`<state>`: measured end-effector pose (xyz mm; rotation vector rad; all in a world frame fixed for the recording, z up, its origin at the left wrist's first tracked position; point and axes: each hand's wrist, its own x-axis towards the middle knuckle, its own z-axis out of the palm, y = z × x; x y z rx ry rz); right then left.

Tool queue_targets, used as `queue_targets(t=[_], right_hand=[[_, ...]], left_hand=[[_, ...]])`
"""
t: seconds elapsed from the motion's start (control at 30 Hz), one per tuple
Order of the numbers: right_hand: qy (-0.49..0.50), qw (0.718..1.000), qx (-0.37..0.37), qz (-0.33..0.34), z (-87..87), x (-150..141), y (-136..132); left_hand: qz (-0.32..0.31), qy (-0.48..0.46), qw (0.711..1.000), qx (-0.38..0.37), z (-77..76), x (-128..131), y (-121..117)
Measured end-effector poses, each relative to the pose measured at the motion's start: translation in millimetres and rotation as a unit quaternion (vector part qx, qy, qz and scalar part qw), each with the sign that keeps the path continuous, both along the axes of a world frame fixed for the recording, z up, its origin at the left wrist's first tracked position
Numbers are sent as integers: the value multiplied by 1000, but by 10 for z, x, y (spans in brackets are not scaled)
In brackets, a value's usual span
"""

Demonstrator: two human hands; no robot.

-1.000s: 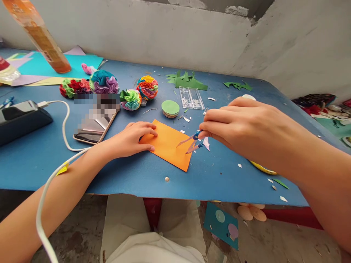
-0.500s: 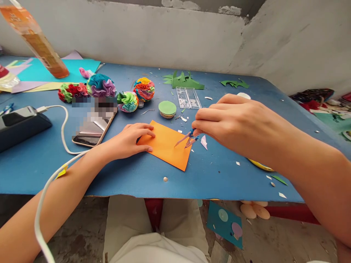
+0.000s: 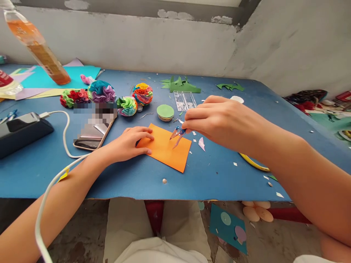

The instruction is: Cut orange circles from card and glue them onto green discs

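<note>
An orange sheet of paper (image 3: 167, 155) lies on the blue table (image 3: 109, 179). My left hand (image 3: 131, 144) rests on its left end, fingers spread and pressing it flat. Pinched in my right hand (image 3: 214, 117) is a blue drawing compass (image 3: 178, 135), its two legs pointing down at the paper with the tips a little apart. Whether both tips touch the sheet I cannot tell. Just behind the paper sits a stack of round paper discs (image 3: 165, 111), the top one green. A clear plastic case (image 3: 184, 100) lies open beyond it.
Several ruffled paper balls (image 3: 142, 94) and a phone (image 3: 94, 135) are at the left. A white cable (image 3: 64, 128) crosses my left forearm. An orange drink bottle (image 3: 46, 58) stands at the back left. Green paper scraps (image 3: 182, 84) lie near the wall; a yellow ring (image 3: 255, 163) is under my right forearm.
My right hand has moved left with the compass, and the compass legs have turned over the orange paper. My left hand stays on the sheet. The view has shifted slightly.
</note>
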<state>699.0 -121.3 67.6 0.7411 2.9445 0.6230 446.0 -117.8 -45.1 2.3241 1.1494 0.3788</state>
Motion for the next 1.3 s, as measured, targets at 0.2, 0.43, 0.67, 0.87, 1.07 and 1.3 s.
queue_targets(t=[0.2, 0.43, 0.67, 0.87, 1.07, 1.3], right_hand=[[22, 1000, -8, 5, -25, 75, 63], [37, 999, 35, -17, -78, 232, -174], [59, 989, 136, -12, -198, 109, -493], [64, 984, 161, -45, -235, -61, -535], [26, 984, 146, -95, -184, -206, -484], [-15, 980, 151, -129, -177, -340, -402]], left_hand=[[-3, -5, 1000, 2, -11, -4, 7], [-3, -6, 1000, 4, -19, -7, 16], [1, -11, 1000, 7, -29, -7, 10], [-8, -6, 1000, 11, -57, -17, 32], [-3, -7, 1000, 15, -62, -16, 24], [-3, -8, 1000, 10, -57, -15, 14]])
